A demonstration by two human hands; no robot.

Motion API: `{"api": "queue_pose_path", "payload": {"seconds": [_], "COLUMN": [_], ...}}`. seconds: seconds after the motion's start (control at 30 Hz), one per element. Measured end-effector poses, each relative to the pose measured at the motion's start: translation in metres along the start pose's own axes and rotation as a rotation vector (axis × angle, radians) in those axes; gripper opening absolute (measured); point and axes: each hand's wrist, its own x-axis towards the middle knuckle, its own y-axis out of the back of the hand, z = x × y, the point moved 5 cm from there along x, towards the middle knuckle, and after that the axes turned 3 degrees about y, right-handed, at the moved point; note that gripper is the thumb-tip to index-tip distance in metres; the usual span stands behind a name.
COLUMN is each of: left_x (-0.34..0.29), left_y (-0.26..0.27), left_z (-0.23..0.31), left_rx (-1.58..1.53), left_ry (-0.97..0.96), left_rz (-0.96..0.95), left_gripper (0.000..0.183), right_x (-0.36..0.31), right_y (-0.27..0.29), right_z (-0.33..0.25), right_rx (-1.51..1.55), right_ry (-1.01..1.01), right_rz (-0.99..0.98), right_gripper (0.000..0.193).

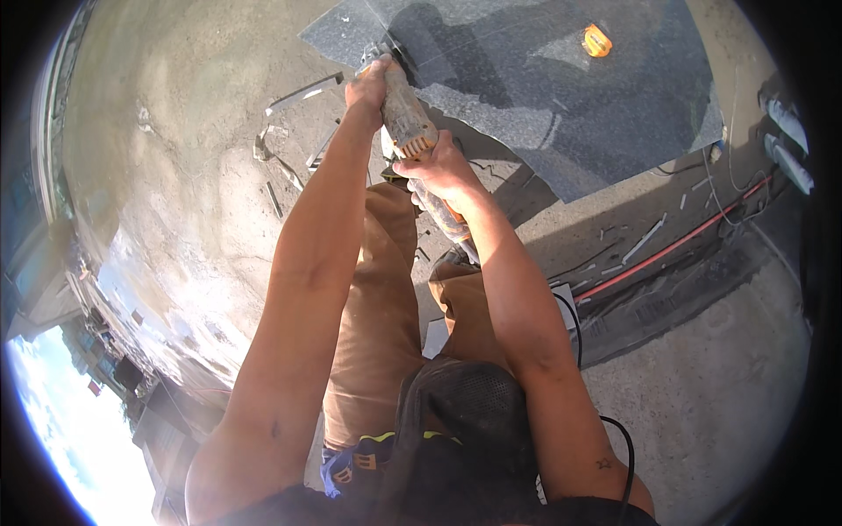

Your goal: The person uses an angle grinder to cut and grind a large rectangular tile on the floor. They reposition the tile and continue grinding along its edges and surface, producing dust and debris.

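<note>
Gripping a grinder (pixel 406 114) with both hands, out ahead of the body and at the left side of a slab (pixel 614 114). Clasped near the grinder's head with the left hand (pixel 369 85), curled closed around it. Clasped farther back with the right hand (pixel 443 167), likewise wrapped closed on the body. Slanted from upper left, at the head, to lower right, at the tail. Too dark around the head to tell whether touching the slab or just apart.

On the slab, well apart from both hands, an orange tape (pixel 597 40). Left of the grinder, on the concrete (pixel 184 167), a thin strip (pixel 304 94) and other scraps. Beyond the slab's near edge, to the right, more narrow offcuts (pixel 645 241) beside a red hose (pixel 675 237). By the right arm, a black cord (pixel 576 324). Below the grinder, brown trousers (pixel 377 324). At lower left, bright sky (pixel 61 412).
</note>
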Motion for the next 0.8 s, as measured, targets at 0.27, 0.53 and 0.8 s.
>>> {"api": "queue_pose_path", "payload": {"seconds": [0.27, 0.53, 0.8], "left_x": [0.005, -0.012, -0.026], "left_y": [0.005, 0.004, 0.005], "left_z": [-0.012, -0.012, -0.014], "left_rx": [0.004, 0.005, 0.043], "left_ry": [0.004, 0.004, 0.000], "left_rz": [-0.047, -0.078, -0.045], "left_gripper": [0.087, 0.080, 0.065], "right_x": [-0.008, -0.017, -0.014], "right_y": [0.000, 0.000, 0.000], "right_z": [0.006, 0.011, 0.025], "right_rx": [-0.001, 0.032, 0.021], "right_ry": [0.022, -0.003, 0.016], "right_rz": [0.003, 0.006, -0.009], "right_gripper": [0.073, 0.068, 0.069]}}
